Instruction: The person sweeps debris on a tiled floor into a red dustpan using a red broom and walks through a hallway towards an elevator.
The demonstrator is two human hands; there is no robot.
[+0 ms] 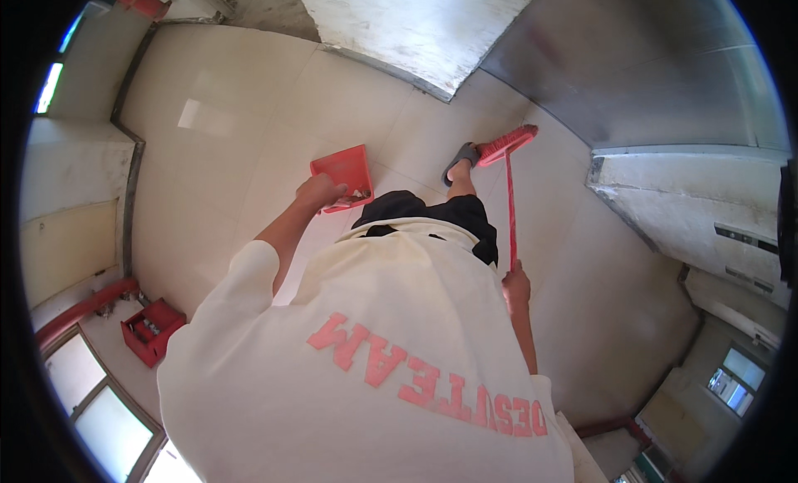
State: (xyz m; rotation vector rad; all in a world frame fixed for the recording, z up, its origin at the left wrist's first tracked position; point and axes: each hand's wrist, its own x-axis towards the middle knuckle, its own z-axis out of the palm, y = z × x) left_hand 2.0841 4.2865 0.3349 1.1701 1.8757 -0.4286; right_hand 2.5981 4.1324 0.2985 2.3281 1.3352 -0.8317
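Note:
My left hand (321, 192) is closed on a red plastic dustpan (346, 168), gripping it by its handle side; the handle itself is mostly hidden under the hand. Some debris lies in the pan. My right hand (517, 288) holds the long red handle of a broom (511, 208). The broom's red bristle head (508, 144) is beside my foot in a grey slipper (463, 160). Whether the bristles touch the floor I cannot tell.
Pale floor tiles (249, 127) surround me. A whitish wall corner (430, 34) stands ahead, with a grey metallic panel (623, 78) to its right. At the lower left sits a red bin (153, 333) with things inside, near a red pipe (84, 311).

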